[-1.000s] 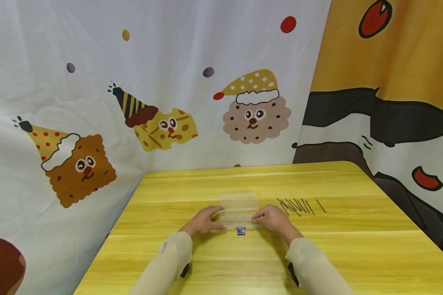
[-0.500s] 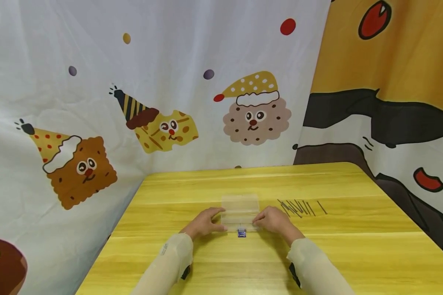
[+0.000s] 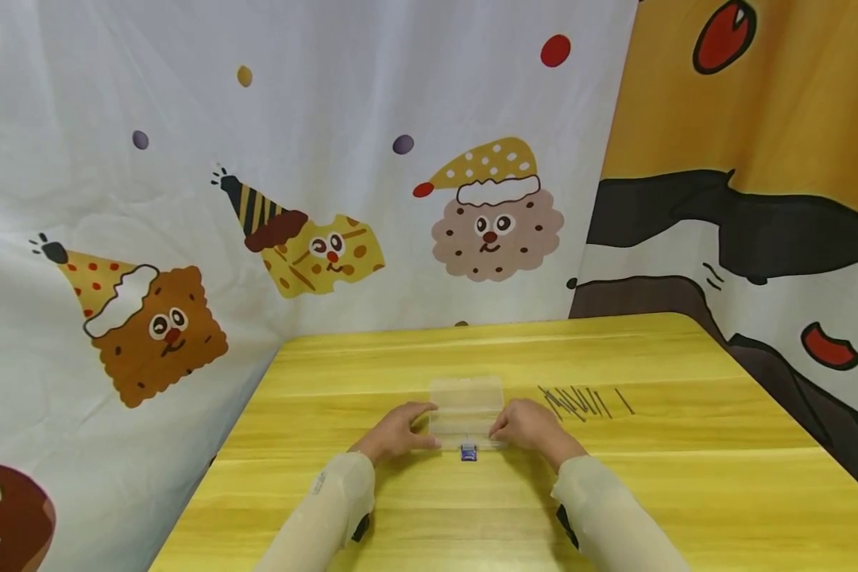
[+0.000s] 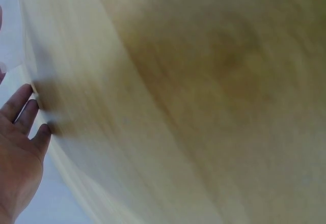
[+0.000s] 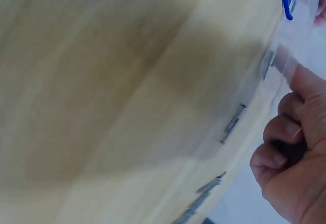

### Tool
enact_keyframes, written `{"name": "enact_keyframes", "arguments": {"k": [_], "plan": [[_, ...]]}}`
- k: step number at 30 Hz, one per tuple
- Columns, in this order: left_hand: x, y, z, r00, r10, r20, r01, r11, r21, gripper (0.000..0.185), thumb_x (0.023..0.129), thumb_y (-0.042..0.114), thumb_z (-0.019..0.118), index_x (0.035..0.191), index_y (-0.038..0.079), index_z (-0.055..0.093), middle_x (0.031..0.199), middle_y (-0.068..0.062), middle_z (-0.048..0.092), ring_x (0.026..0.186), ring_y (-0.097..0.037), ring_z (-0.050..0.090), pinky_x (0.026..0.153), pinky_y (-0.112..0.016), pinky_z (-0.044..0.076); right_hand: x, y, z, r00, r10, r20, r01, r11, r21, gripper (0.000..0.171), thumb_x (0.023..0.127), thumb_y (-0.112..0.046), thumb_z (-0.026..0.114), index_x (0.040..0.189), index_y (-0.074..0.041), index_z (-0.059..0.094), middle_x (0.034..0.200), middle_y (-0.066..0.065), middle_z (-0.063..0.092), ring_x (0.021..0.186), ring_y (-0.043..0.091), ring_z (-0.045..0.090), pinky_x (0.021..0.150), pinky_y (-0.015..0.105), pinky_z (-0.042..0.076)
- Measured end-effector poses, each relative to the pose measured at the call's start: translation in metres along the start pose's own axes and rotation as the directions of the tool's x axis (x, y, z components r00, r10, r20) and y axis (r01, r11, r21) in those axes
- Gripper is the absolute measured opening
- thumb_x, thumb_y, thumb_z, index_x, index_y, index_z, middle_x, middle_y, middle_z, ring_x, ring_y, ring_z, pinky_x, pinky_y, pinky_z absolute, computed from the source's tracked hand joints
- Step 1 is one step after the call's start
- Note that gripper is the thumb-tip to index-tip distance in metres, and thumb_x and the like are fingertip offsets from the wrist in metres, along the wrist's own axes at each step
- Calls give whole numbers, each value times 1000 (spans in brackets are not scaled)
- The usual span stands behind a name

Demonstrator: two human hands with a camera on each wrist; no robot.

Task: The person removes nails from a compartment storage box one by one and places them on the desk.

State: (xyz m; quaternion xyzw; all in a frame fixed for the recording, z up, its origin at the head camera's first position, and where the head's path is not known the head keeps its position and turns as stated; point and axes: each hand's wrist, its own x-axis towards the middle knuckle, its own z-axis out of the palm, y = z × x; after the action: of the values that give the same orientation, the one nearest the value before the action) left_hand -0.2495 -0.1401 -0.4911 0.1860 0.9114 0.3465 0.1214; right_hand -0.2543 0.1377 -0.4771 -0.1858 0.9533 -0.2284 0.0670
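Observation:
A clear plastic box (image 3: 439,427) lies on the wooden table with its lid (image 3: 466,393) folded back. A blue latch (image 3: 469,453) marks its front edge. My left hand (image 3: 399,429) rests at the box's left side, thumb and fingers spread along it; in the left wrist view the left hand (image 4: 20,152) shows fairly straight fingers. At the right side, my right hand (image 3: 532,429) has its fingertips over the box. In the right wrist view, the right hand (image 5: 300,137) has curled fingers, and a dark nail-like piece (image 5: 267,63) shows at its fingertip, partly through the plastic.
Several thin dark nail-like pieces (image 3: 575,403) lie in a loose row right of the box, with one nail-like piece (image 3: 625,401) apart farther right. The wooden table (image 3: 465,524) ends at a cartoon-printed curtain (image 3: 329,119) behind.
A small glint at my right fingertips, visible a second ago, no longer shows. Those fingertips sit slightly lower in the picture. My left hand stays at the box's side; the view has tilted slightly.

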Motion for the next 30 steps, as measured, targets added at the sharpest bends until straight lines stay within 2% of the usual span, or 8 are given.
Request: {"name": "enact_keyframes", "arguments": {"k": [4,9,14,18,22,23,25,30], "plan": [[0,1,1,1000,2,4,-2,1000,2,72,88,36,77,148,11,47,151,-16,42,139,-37,36,113,-54,31,0,-2,0,994,-108,-24,106,992,-65,11,82,-17,82,74,-24,80,84,-8,73,82,18,67,80,41,56],[0,1,3,1000,-4,8,4,1000,-6,71,88,35,77,148,11,47,151,-16,42,140,-37,36,113,-54,31,-1,0,3,983,-182,-17,179,977,-119,9,84,-18,80,77,-22,79,83,-9,73,78,15,66,75,37,56],[-1,1,5,1000,-3,6,3,1000,-14,70,88,33,77,148,10,47,151,-17,42,139,-38,37,113,-54,30,-3,5,6,976,-219,-12,217,973,-81,9,88,-17,76,80,-20,79,83,-10,72,79,14,65,74,37,55],[-3,2,6,1000,-10,9,10,1000,-13,71,88,33,77,148,10,47,151,-17,42,139,-38,36,113,-54,30,-7,9,9,991,-121,-54,129,974,184,11,93,-12,69,86,-13,77,86,-4,71,77,15,61,69,36,53],[-3,4,4,1000,-17,3,17,1000,-14,71,88,34,78,148,10,47,151,-17,42,139,-39,36,112,-55,31,-9,16,-2,993,40,-115,14,900,437,12,97,-11,65,96,-6,76,97,3,69,86,20,61,73,41,53],[-3,5,3,1000,-17,1,17,1000,-11,72,88,34,78,148,10,47,151,-17,42,139,-39,36,112,-55,31,-9,19,-7,990,70,-125,-6,893,450,13,97,-12,65,97,-5,76,99,4,70,90,22,62,76,43,53],[-2,5,2,1000,-16,-1,16,1000,-1,72,88,35,77,148,10,47,151,-17,42,139,-38,37,112,-55,32,-12,26,-16,985,110,-130,-47,908,415,14,97,-13,65,99,-5,76,102,5,69,91,23,62,78,46,52],[-1,4,0,1000,-11,6,11,1000,10,73,88,36,77,148,10,46,151,-16,42,139,-38,37,112,-54,32,-22,45,-22,979,182,-91,-151,950,274,17,95,-13,64,82,-6,74,73,0,63,59,16,45,61,34,43]]}}
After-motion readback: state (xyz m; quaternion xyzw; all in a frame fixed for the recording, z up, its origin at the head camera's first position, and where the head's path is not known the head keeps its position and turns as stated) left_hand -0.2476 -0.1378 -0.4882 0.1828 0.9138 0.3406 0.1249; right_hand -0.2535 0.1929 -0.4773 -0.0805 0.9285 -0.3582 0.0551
